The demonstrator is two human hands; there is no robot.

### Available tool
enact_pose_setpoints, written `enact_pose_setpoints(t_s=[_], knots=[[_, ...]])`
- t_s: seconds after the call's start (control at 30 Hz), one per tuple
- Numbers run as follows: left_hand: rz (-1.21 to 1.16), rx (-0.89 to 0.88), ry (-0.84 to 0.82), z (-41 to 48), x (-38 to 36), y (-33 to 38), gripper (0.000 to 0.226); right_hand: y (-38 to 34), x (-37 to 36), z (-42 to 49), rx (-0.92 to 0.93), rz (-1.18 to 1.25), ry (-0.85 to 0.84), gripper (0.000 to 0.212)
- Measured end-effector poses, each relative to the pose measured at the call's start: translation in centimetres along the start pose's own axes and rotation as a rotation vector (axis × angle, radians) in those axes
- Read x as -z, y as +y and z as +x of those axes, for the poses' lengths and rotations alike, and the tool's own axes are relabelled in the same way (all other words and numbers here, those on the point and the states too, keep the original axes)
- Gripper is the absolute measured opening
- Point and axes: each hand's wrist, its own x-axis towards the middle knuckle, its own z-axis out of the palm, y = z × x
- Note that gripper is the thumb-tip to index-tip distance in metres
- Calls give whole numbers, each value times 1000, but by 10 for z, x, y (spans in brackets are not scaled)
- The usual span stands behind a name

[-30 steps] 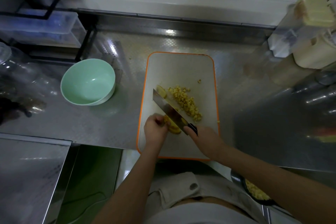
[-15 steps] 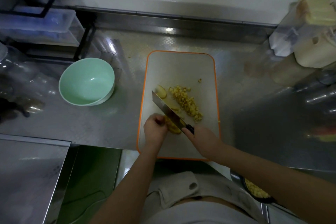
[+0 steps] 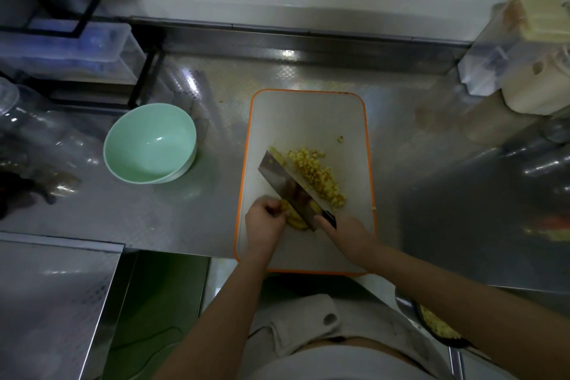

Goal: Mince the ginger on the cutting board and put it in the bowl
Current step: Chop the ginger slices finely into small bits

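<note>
From the head camera, a white cutting board [image 3: 308, 120] with an orange rim lay on a stainless steel counter [image 3: 431, 182], its near edge at the counter's front. The left hand [image 3: 265, 220] sat at the board's near left part, fingers curled and pressing down on a small stack of ginger slices [image 3: 296, 221], which were partly hidden by the hand and the blade. The right hand [image 3: 348, 234] was clenched round the black handle of a knife [image 3: 287, 182], a broad cleaver-like blade running diagonally from the near right to the far left. The blade's edge was against the slices, just beside the left fingertips. Whether it had cut through them could not be told.

On the right side of the blade lay a pile of minced ginger [image 3: 317, 176], in small yellow cubes touching the blade's flat. One more ginger piece [image 3: 275, 152] lay at the blade's far tip, and a stray bit [image 3: 340, 139] sat apart, farther up the board.

A mint-green bowl [image 3: 148, 145] stood upright on the counter, left of the board and apart from it. Behind it were a black wire rack [image 3: 145, 77] and a clear plastic container [image 3: 77, 52]. At the far right stood a cream lidded container [image 3: 536, 49]. Near the person's right forearm, a dark dish [image 3: 438, 325] held yellow pieces.
</note>
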Motion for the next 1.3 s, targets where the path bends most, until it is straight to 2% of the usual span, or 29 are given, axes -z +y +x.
enact_pose_setpoints(t_s=[0.17, 0.4, 0.67, 0.87, 1.1, 1.23, 1.3], knots=[[-6, 26, -6, 0, 0, 0, 9, 1, 4, 8, 87, -67, -17, 31], [-90, -16, -19, -3, 2, -9, 15, 0, 3, 0, 99, 28, 105, 43], [-107, -36, -12, -3, 0, -13, 13, -4, 3, -11, 39, 20, 46, 41], [-81, -33, 0, -2, -1, -11, 24, -9, 5, -15, 44, 10, 8, 37], [-80, -18, -18, 1, -2, -14, 16, -13, 5, -12, 16, -21, -10, 39], [-69, -19, -13, 1, 0, -12, 11, -21, 10, -14, 15, -101, -80, 37], [-74, -20, -14, 2, -1, -14, 9, -22, 11, -14, -17, -61, -96, 40]])
